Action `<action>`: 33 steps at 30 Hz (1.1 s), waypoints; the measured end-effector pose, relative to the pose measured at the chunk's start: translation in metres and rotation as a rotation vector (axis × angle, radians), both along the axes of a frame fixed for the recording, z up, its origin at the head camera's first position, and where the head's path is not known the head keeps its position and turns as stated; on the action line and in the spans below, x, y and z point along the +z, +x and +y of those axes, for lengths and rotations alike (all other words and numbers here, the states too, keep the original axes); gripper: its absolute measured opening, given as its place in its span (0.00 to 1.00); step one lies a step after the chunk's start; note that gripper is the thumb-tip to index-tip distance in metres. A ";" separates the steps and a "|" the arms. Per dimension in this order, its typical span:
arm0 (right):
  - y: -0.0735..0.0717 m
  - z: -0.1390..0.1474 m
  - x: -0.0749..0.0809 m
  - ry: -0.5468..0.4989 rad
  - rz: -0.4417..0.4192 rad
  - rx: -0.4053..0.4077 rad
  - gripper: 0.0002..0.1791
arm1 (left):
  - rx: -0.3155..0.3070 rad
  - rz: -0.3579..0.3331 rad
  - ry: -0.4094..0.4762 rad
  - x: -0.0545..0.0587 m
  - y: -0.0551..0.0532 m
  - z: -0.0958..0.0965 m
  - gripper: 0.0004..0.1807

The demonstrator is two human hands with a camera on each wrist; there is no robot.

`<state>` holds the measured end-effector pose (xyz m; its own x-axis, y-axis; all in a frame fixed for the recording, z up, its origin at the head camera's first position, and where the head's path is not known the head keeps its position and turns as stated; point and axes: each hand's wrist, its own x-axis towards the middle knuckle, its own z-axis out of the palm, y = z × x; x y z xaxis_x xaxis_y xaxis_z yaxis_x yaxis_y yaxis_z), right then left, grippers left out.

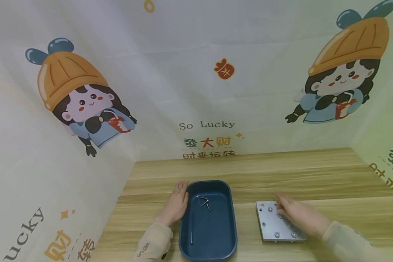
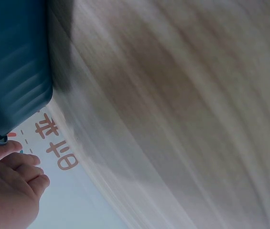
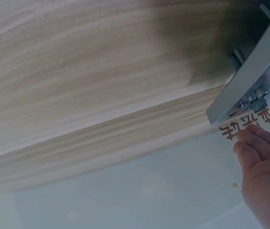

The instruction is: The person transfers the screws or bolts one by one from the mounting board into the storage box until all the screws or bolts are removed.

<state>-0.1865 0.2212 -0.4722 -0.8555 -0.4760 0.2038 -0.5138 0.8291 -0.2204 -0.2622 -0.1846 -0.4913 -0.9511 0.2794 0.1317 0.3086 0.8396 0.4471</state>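
Observation:
A dark blue tray stands on the table in the head view, with several metal screws lying inside. My left hand rests at its upper left rim, thumb along the edge. From the left wrist, the fingers look loosely bent beside the tray's lip. To the right lies a silver metal plate fitted with several bolts. Over its upper right part hovers my right hand, fingertips near the top edge bolts. Threaded ends stick out beneath the plate in the right wrist view.
Everything stands on a wood-grain table. A pale printed cloth with cartoon figures closes off the back and both sides. One longer screw lies apart at the tray's lower left.

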 end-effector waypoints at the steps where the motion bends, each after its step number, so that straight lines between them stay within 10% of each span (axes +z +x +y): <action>1: 0.001 0.000 -0.001 0.007 0.011 0.007 0.28 | 0.001 0.000 0.001 0.000 0.000 0.000 0.26; 33: 0.008 -0.004 -0.006 0.051 0.083 0.025 0.29 | 0.008 -0.002 0.008 -0.004 -0.001 -0.001 0.26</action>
<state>-0.1789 0.2170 -0.4780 -0.8244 -0.5086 0.2484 -0.5492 0.8249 -0.1337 -0.2628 -0.1853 -0.4951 -0.9536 0.2704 0.1325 0.3008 0.8385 0.4542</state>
